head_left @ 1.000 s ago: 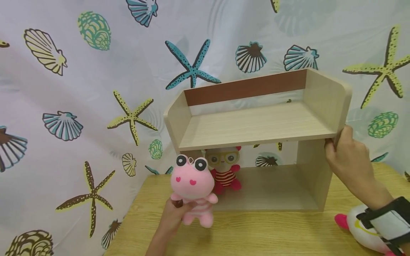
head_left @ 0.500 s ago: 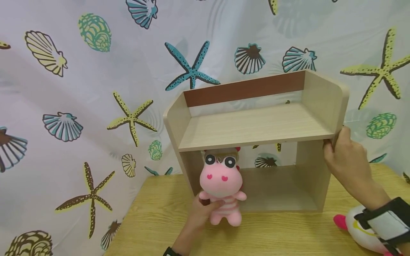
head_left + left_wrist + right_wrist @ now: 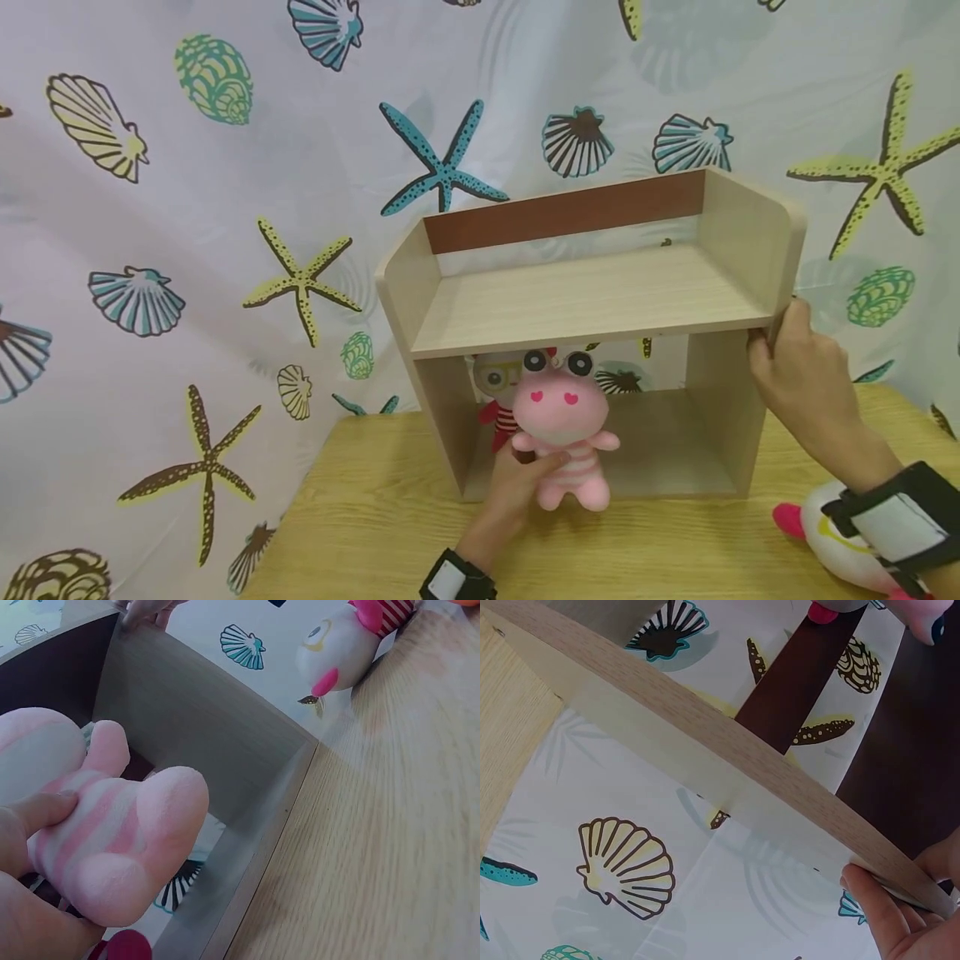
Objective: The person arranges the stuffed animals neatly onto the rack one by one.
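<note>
1. Pink and soft, the frog toy [image 3: 566, 433] is in the left hand [image 3: 517, 492], at the open front of the wooden shelf [image 3: 592, 300], in front of its lower space.
2. The left hand's grip is curled round the frog toy's striped tummy, and in the left wrist view the thumb [image 3: 41, 814] presses on the stripes.
3. The frog toy sits upright, with its big black eyes just under the upper board.
4. Behind it, at the back left of the lower space, stands a toy with glasses [image 3: 498, 392] and a red striped shirt; the frog toy hides part of it.
5. The wooden shelf stands on the yellow wood surface [image 3: 360, 517], in front of a curtain [image 3: 187, 208] with shells and starfish on it.
6. The right hand [image 3: 802, 375] holds the right side wall of the shelf; its grip pinches the edge of the board between fingers and thumb.
7. Far right, a white toy with a pink beak [image 3: 832, 537] lies on the surface, partly under the right wrist.
</note>
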A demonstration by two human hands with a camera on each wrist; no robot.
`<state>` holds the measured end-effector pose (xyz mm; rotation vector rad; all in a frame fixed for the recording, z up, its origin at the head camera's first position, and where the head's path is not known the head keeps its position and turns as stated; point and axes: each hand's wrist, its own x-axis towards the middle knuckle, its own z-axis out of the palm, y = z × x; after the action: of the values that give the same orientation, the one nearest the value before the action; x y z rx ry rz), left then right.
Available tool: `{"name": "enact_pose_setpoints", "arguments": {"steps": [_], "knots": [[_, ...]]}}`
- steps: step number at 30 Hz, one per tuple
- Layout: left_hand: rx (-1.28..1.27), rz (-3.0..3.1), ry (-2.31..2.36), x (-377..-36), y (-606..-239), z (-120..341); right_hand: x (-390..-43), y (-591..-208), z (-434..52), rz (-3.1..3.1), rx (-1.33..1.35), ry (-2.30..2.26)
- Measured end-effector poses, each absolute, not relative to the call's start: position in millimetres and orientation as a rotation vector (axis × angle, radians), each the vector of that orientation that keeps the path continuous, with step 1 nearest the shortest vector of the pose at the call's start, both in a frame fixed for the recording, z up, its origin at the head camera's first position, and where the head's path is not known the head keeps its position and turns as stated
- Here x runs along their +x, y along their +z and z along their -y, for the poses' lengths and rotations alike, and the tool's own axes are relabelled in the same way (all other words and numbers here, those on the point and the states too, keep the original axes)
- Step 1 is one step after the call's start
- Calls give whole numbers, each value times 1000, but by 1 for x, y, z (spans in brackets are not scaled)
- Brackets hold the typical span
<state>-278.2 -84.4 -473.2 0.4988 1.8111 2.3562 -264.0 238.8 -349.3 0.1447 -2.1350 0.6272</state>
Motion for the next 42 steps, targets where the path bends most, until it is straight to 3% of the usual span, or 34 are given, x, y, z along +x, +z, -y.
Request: {"name": "enact_pose_setpoints", "arguments": {"steps": [16, 27, 42], "knots": [[548, -1904, 2311, -301, -482, 32, -262, -349, -238, 2131, 129, 624], [997, -1684, 2222, -314, -465, 6, -262, -349, -235, 2148, 136, 623], [735, -1643, 2433, -333, -491, -30, -266, -350, -236, 2098, 148, 606]]}}
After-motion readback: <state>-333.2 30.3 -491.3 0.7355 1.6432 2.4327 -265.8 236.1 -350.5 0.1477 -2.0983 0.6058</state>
